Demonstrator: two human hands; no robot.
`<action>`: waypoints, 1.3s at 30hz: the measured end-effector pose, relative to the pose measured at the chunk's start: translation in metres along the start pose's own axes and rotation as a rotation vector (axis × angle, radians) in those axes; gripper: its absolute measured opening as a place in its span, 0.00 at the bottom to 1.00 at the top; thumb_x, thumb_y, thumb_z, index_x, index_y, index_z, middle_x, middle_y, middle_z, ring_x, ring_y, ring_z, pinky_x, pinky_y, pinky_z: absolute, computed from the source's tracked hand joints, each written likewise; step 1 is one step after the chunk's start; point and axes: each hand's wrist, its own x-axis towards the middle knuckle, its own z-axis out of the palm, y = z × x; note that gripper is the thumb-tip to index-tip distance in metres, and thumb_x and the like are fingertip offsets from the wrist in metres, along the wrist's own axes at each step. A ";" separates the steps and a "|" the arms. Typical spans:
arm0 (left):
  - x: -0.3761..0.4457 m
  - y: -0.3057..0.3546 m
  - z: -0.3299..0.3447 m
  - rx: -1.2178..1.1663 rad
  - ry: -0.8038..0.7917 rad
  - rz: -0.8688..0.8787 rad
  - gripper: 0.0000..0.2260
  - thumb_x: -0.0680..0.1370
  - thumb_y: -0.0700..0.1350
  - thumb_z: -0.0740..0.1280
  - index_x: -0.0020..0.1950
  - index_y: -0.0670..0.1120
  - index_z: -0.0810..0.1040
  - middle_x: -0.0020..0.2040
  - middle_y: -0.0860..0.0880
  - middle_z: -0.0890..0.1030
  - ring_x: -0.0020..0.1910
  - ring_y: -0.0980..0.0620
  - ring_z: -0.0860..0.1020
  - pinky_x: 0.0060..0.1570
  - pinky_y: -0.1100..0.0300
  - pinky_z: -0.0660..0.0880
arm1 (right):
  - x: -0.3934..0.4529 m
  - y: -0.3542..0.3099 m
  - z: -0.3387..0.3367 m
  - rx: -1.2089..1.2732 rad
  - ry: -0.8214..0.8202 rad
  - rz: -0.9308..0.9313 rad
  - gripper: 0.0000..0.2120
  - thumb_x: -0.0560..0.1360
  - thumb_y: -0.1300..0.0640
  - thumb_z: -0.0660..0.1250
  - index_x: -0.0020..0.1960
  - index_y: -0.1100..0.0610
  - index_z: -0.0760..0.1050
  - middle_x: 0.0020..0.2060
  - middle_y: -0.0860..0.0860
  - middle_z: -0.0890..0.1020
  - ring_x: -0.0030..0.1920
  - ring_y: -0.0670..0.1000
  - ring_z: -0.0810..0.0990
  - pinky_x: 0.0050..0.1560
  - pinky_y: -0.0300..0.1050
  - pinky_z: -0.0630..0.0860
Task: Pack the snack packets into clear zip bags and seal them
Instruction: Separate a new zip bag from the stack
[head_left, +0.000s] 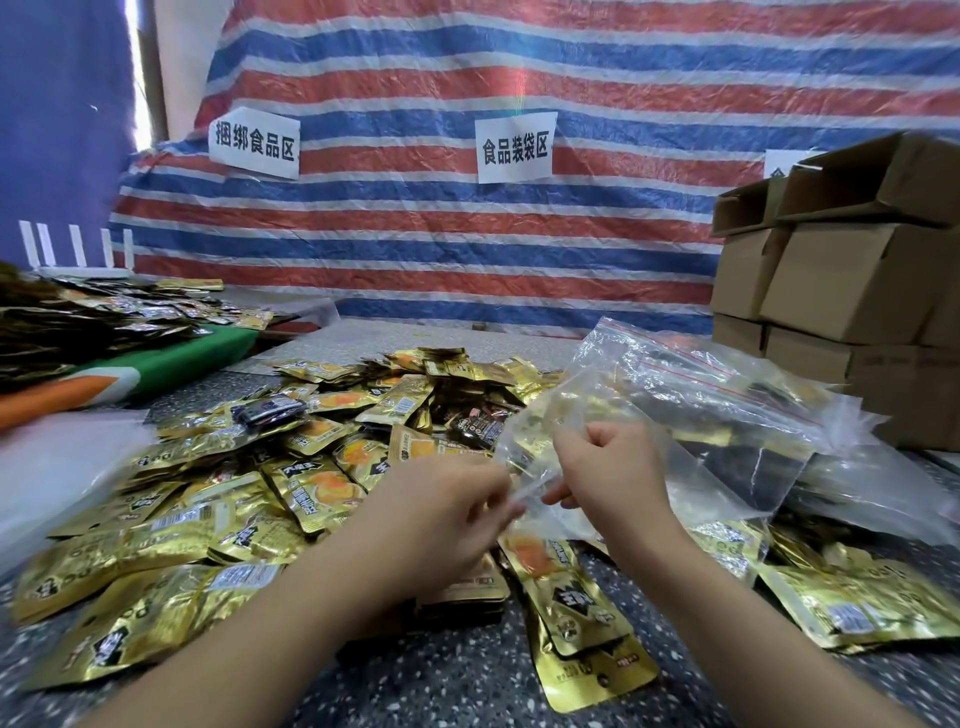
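Low in the frame, gold foil snack packets (218, 525) litter the speckled table (457, 680). At centre, left hand (447, 512) and right hand (613, 478) both pinch a crinkled clear zip bag (550, 436), held above the heap. Upper right, brown cardboard boxes (841, 270) stand stacked against the striped tarp (519, 62).

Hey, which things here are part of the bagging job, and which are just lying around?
Part of the job:
clear zip bag, pinched by left hand and right hand
gold snack packets
filled zip bags

Lying about:
cardboard boxes
paper signs
striped tarp
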 end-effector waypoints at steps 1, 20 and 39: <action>0.001 -0.003 0.000 0.000 0.042 -0.016 0.13 0.80 0.57 0.63 0.42 0.49 0.76 0.36 0.56 0.75 0.34 0.56 0.72 0.33 0.61 0.68 | 0.001 0.000 -0.001 0.000 0.012 0.008 0.20 0.73 0.63 0.65 0.25 0.56 0.63 0.23 0.56 0.64 0.24 0.52 0.81 0.32 0.44 0.68; 0.015 -0.017 -0.035 -1.406 0.207 -0.759 0.18 0.72 0.60 0.66 0.33 0.47 0.78 0.29 0.51 0.72 0.25 0.56 0.67 0.24 0.65 0.66 | 0.017 -0.029 -0.030 0.307 -0.413 0.306 0.09 0.76 0.59 0.56 0.44 0.63 0.72 0.29 0.53 0.81 0.25 0.49 0.77 0.25 0.41 0.73; 0.003 -0.034 -0.014 -0.414 -0.169 -0.458 0.16 0.77 0.47 0.67 0.31 0.43 0.74 0.27 0.52 0.74 0.28 0.54 0.73 0.32 0.58 0.72 | 0.024 0.011 -0.032 0.094 -0.462 0.370 0.14 0.79 0.62 0.63 0.35 0.60 0.79 0.31 0.54 0.81 0.29 0.47 0.78 0.32 0.41 0.73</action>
